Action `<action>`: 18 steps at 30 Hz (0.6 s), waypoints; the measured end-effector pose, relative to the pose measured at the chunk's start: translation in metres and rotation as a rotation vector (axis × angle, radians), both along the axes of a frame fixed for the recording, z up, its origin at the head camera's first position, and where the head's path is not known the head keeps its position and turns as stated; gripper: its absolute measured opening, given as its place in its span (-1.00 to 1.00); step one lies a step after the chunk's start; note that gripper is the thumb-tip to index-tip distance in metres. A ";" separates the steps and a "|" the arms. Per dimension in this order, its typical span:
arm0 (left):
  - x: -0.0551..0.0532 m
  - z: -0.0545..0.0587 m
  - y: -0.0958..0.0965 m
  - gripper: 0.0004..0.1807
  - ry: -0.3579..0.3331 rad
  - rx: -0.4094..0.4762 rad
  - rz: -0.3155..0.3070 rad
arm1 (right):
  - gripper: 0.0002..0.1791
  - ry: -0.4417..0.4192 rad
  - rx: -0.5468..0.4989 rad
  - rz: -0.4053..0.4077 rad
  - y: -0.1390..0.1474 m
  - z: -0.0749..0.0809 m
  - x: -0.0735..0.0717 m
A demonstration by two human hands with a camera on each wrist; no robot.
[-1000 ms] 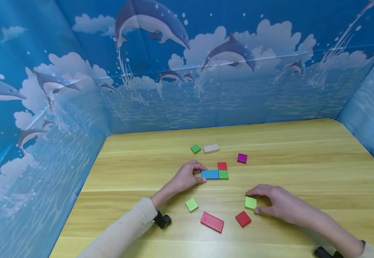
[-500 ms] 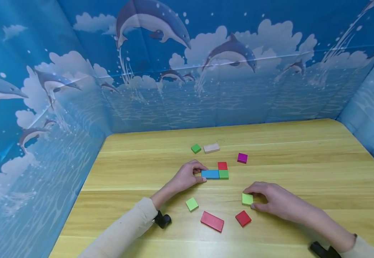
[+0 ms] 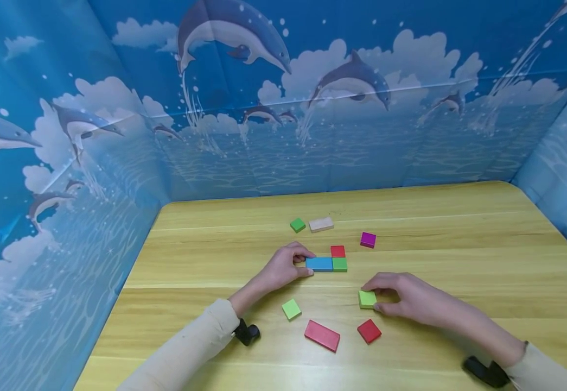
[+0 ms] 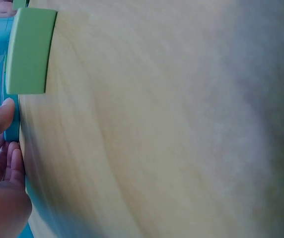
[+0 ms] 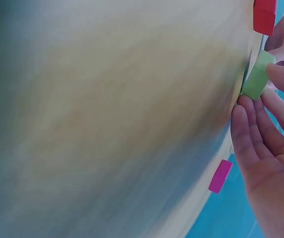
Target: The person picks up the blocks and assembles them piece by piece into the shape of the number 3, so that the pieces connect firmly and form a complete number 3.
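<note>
My left hand [image 3: 281, 266] pinches the left end of a flat blue rectangular block [image 3: 319, 264] between thumb and fingers. Against that block's right end lies a green square block [image 3: 339, 264], and a red square block [image 3: 338, 251] touches the green one's far side. Lower right, my right hand [image 3: 405, 296] pinches a light green square block [image 3: 367, 299] by its edges. In the right wrist view the thumb and fingertips grip this light green block [image 5: 259, 75]. Whether it touches the table is hard to tell.
Nearer me lie another light green block [image 3: 291, 309], a pinkish-red rectangular block [image 3: 322, 336] and a red square block [image 3: 369, 331]. Farther back are a green block [image 3: 298, 225], a pale beige block [image 3: 321, 224] and a purple block [image 3: 368, 239]. A dolphin-print curtain [image 3: 283, 157] borders the wooden table [image 3: 215, 228].
My right hand has moved left and slightly away from me, carrying the light green block closer to the joined blocks. The left hand keeps its place on the blue block.
</note>
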State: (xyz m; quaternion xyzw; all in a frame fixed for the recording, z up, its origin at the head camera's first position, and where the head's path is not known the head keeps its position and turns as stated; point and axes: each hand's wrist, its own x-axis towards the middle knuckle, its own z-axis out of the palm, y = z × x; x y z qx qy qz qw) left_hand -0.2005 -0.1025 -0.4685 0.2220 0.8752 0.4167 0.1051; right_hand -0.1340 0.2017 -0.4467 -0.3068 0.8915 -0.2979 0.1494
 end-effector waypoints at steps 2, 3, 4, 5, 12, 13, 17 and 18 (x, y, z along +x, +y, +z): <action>0.000 0.000 0.000 -0.69 -0.001 -0.003 0.001 | -0.64 -0.005 -0.006 0.010 -0.002 0.000 -0.003; 0.000 0.000 0.000 -0.68 -0.002 -0.004 0.002 | -0.63 -0.011 -0.012 0.013 -0.004 -0.001 -0.004; -0.001 0.000 0.000 -0.68 -0.002 -0.005 0.002 | -0.63 -0.013 -0.015 0.014 -0.005 -0.001 -0.005; 0.000 0.000 0.000 -0.68 -0.001 -0.007 0.003 | -0.63 -0.012 -0.018 0.013 -0.007 -0.001 -0.006; -0.001 0.000 0.000 -0.68 0.002 -0.006 0.000 | -0.64 0.043 -0.009 -0.013 -0.017 0.000 -0.013; -0.001 0.000 0.000 -0.68 0.004 -0.008 0.000 | -0.64 0.043 -0.001 -0.014 -0.018 0.001 -0.014; -0.001 0.000 0.000 -0.68 0.005 -0.010 0.001 | -0.62 0.046 0.024 -0.021 -0.024 0.002 -0.018; -0.002 0.000 0.000 -0.68 0.006 -0.009 0.001 | -0.61 0.048 0.027 -0.025 -0.026 0.003 -0.019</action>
